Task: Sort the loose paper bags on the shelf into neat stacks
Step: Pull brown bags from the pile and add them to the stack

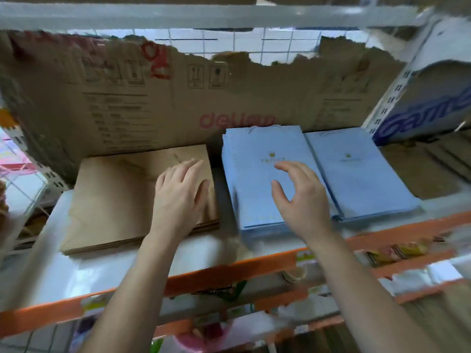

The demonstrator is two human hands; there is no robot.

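Note:
A flat stack of brown paper bags [114, 197] lies on the left of the white shelf [76, 273]. My left hand [178, 197] rests palm down on its right part, fingers slightly spread. To the right lies a stack of light blue paper bags [252, 179] with a small gold crown print. My right hand [300, 197] hovers over it, fingers curled and apart, holding nothing. A second light blue stack [362, 179] sits beside it on the right. More brown bags [420, 171] lie at the far right.
A torn cardboard sheet [153, 98] with red lettering stands along the back of the shelf. A white and blue box [428, 108] stands at the right. The shelf has an orange front edge [229, 268]; lower shelves hold assorted goods.

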